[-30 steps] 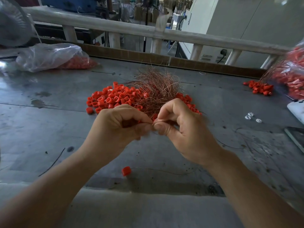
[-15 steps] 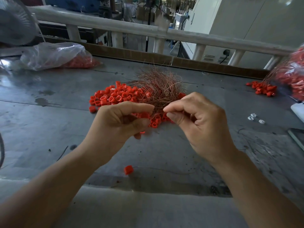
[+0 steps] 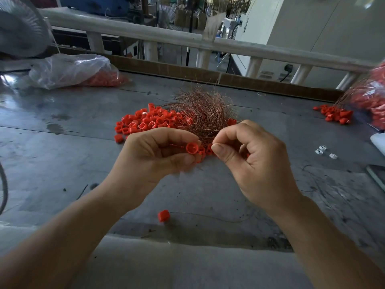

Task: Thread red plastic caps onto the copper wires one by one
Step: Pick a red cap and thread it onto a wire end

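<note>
Closest in, a stray cap (image 3: 163, 215) sits on the grey counter (image 3: 62, 167) with a thin wire (image 3: 208, 215) trailing off to its right.

Above that, both hands are up and nearly touching. The left hand (image 3: 154, 157) pinches a red cap (image 3: 191, 147) by its side wall, thumb and forefinger, open end facing this way. A stub of copper wire (image 3: 177, 145) pokes out on the cap's left. The right hand (image 3: 250, 161) has thumb and forefinger nipped together just beside the cap. I reckon it's on that same wire, but the strand's too fine to see there.

These caps look featherlight, hard and slick, so they'd probably pop out of a sloppy pinch. I'd grip the wall and keep the hole clear. The wire looks springy and easy to kink, so I'd hold it close to the tip.

Just behind are the cap pile (image 3: 145, 122) and a tangled wire bundle (image 3: 204, 109). The counter is scuffed and stained, and a dropped cap would likely roll on it.

Far left there's a plastic bag (image 3: 70, 69) and a fan (image 3: 18, 30), far right another small cap heap (image 3: 333, 114), and a pale railing (image 3: 187, 40) runs behind.
</note>
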`<state>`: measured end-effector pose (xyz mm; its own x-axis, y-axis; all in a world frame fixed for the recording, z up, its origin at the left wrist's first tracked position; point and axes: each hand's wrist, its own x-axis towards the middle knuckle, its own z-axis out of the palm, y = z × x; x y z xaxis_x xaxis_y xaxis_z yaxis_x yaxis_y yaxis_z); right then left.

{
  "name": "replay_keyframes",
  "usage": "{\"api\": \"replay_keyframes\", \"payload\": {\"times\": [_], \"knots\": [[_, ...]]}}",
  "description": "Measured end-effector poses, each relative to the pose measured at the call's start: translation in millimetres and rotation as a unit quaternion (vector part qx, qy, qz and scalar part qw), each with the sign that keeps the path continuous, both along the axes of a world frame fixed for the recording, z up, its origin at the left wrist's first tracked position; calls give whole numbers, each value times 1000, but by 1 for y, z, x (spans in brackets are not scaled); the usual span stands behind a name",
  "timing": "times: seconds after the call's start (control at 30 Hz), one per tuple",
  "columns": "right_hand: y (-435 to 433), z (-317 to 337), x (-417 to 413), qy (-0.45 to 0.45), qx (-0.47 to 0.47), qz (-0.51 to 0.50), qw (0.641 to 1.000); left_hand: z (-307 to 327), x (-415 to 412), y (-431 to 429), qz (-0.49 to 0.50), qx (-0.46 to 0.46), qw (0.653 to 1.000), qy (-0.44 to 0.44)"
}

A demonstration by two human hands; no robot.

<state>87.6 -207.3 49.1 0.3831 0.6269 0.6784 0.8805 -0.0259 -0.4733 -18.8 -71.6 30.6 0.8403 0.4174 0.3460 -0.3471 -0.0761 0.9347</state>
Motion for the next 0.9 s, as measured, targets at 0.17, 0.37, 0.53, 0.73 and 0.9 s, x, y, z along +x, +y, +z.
{"api": "replay_keyframes", "payload": {"times": [0.17,0.37,0.53,0.73,0.9], "knots": [[0,0,-1,10,-7,6,1000,0,-1,0,15,0,1000,4],[2,-2,-8,52,-7,21,998,0,-1,-1,36,52,998,21],[3,-4,-10,79,-10,12,997,0,-1,-3,29,18,999,12],[6,-7,-14,88,-21,20,996,1,-1,-4,38,34,999,1],[7,-7,-13,58,-37,8,998,1,-1,-4,22,30,999,-5]]}}
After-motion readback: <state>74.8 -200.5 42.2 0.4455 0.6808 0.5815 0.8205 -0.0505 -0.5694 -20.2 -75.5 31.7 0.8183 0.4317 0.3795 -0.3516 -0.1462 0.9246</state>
